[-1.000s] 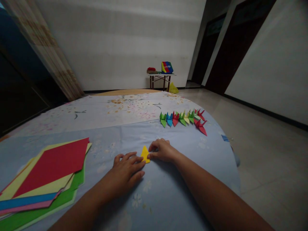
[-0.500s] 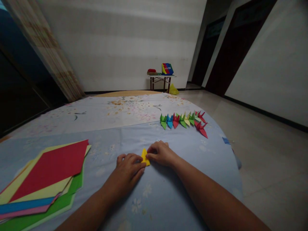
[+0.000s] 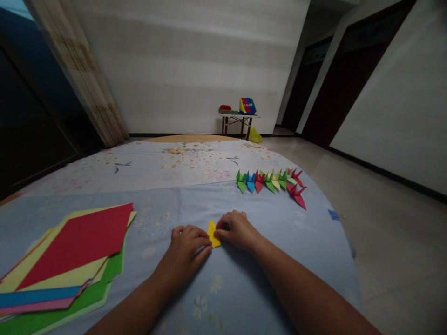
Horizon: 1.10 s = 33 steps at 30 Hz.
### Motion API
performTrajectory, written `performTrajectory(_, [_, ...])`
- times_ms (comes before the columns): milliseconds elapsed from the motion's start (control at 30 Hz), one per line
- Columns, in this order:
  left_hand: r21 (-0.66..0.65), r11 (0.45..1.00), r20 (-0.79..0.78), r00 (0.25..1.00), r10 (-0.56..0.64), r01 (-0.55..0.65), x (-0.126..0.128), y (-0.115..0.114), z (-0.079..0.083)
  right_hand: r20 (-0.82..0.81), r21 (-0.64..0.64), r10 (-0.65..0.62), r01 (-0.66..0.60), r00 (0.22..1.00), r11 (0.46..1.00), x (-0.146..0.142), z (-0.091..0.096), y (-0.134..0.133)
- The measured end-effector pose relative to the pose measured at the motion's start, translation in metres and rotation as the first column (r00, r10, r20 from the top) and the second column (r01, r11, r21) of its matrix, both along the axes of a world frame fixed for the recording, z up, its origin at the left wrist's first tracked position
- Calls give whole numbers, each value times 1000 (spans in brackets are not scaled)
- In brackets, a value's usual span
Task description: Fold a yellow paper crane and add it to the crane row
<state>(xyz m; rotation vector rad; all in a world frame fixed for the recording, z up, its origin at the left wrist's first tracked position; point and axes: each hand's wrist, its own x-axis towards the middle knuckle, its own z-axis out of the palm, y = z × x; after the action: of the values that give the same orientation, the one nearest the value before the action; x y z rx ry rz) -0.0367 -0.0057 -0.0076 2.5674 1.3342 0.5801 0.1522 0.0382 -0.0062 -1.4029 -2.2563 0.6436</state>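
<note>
A small folded piece of yellow paper [image 3: 213, 236] lies on the blue cloth in front of me, its narrow tip pointing away. My left hand [image 3: 190, 242] grips its left edge between thumb and fingers. From the other side, my right hand [image 3: 237, 229] pinches the right edge with thumb and index finger. Parts of the paper are hidden under the fingertips of both hands.
A stack of coloured paper sheets [image 3: 80, 246], red on top, lies at the left. Several folded paper cranes [image 3: 259, 181] stand in a row at the back right, with a red crane [image 3: 296, 195] nearest. Beyond the round table [image 3: 153, 181], a small side table [image 3: 240, 116] stands by the wall.
The whole view has shifted slightly down and right. Both hands stay on the yellow paper, with hardly any visible movement against the table.
</note>
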Motion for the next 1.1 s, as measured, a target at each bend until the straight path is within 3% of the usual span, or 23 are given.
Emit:
performTrajectory(333, [-46, 998, 16, 999, 44, -44, 3, -1, 1, -18, -119, -103, 100, 995, 988, -8, -3, 1])
performTrajectory(467, [-67, 995, 36, 997, 75, -73, 4, -1, -1, -90, -151, -84, 70, 992, 986, -7, -5, 1])
performTrajectory(633, [-107, 981, 120, 977, 176, -163, 7, -2, -3, -185, -79, -8, -7, 983, 997, -6, -6, 2])
performTrajectory(867, [-127, 947, 185, 931, 316, -296, 10, 0, -9, -325, -250, -13, -72, 945, 966, -2, -5, 2])
performTrajectory(967, [-110, 944, 197, 924, 327, -311, 11, 0, -11, -284, -216, 38, -103, 958, 971, 2, -7, -3])
performTrajectory(1100, [-58, 960, 180, 943, 279, -273, 10, 0, -12, -254, -47, 93, -108, 963, 993, 6, -10, -10])
